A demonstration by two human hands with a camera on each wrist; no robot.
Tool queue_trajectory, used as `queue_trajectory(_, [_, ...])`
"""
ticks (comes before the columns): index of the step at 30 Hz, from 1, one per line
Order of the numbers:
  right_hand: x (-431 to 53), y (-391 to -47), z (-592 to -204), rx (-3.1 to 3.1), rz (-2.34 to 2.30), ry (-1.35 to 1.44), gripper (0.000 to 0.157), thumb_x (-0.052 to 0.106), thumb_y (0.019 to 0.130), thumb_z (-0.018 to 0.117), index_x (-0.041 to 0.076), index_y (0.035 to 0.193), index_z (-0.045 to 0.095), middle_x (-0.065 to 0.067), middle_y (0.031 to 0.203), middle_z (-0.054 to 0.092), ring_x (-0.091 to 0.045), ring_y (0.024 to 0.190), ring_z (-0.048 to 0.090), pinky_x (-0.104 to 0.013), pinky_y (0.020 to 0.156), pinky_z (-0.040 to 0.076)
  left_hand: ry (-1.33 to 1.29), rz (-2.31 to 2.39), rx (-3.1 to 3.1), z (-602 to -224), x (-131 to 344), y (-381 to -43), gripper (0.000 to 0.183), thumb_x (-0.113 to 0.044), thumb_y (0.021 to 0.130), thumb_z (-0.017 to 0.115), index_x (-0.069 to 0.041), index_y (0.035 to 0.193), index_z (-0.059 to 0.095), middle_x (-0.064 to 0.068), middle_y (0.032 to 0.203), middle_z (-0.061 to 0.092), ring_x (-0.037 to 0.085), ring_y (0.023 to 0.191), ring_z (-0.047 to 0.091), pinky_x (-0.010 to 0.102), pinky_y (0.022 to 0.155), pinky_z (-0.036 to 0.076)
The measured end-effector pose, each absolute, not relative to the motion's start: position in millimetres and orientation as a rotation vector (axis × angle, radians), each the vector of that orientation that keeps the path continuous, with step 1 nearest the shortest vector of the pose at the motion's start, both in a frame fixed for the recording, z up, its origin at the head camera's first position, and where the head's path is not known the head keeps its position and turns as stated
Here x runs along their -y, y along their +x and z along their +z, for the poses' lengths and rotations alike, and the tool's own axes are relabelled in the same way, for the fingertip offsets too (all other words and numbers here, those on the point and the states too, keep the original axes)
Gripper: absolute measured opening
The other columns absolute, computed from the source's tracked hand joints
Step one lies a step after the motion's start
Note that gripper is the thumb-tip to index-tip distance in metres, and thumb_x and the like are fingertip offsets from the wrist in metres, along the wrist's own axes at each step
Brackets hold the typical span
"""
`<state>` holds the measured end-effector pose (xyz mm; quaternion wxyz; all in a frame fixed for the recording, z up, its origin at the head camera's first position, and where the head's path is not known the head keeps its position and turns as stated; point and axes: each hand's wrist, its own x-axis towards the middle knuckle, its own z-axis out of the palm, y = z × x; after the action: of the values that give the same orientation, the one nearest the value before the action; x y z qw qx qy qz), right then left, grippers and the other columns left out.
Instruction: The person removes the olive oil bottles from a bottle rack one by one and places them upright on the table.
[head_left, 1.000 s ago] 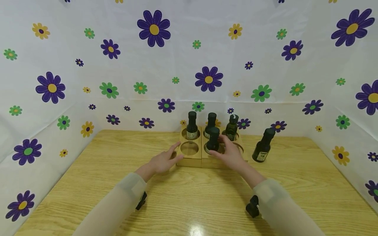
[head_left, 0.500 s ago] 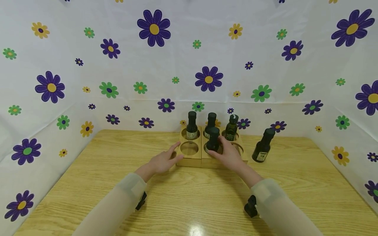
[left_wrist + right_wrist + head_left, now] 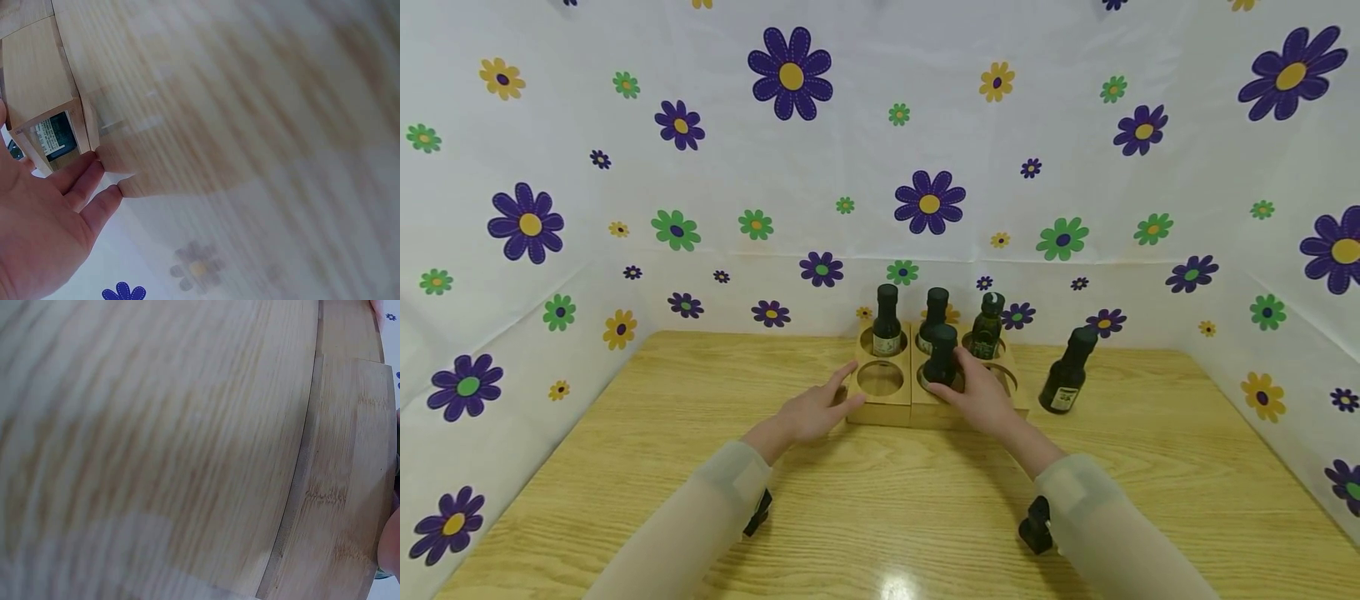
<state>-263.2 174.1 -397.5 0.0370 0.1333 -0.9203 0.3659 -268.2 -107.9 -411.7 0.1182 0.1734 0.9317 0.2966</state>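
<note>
A wooden bottle rack (image 3: pixel 880 413) with round holes stands toward the back of the table. My right hand (image 3: pixel 988 402) grips a dark, black-capped bottle (image 3: pixel 943 348) seated in the front middle hole, thumb in front and fingers on its right side. My left hand (image 3: pixel 808 413) rests against the rack's left end, thumb and index finger spread at the front corner. In the left wrist view the left fingers (image 3: pixel 94 209) lie fairly straight beside the rack, whose open end shows a labelled bottle (image 3: pixel 57 136). The right wrist view catches only the right thumb (image 3: pixel 390 545) at the rack's front.
Three bottles fill the back row: one at left (image 3: pixel 887 323), one in the middle (image 3: pixel 936 307), and an embossed one at right (image 3: pixel 987 329). Another dark bottle (image 3: pixel 1067 375) stands on the table (image 3: pixel 880 492) right of the rack. A flowered white cloth (image 3: pixel 850 158) hangs behind.
My right hand has shifted slightly left, its thumb moving further across the front of the bottle. The left hand, the rack and the other bottles have stayed put.
</note>
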Motion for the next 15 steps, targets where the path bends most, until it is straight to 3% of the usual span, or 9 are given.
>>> queue_trajectory(15, [-173.9,-262.8,-401.6,2.699,1.216,0.461,0.057,0.027,0.094,0.067,-0.001,0.137,0.041,-0.021,0.126,0.056,-0.035,0.116,0.054,-0.051,0.094,0.044,0.515,0.882,-2.720,-413.6,109.4,-269.1,0.074,-0.062,0.099,0.036,-0.028,0.158,0.008,0.018,0.144,0.046,0.035,0.128,0.048,0.054,0.098,0.039])
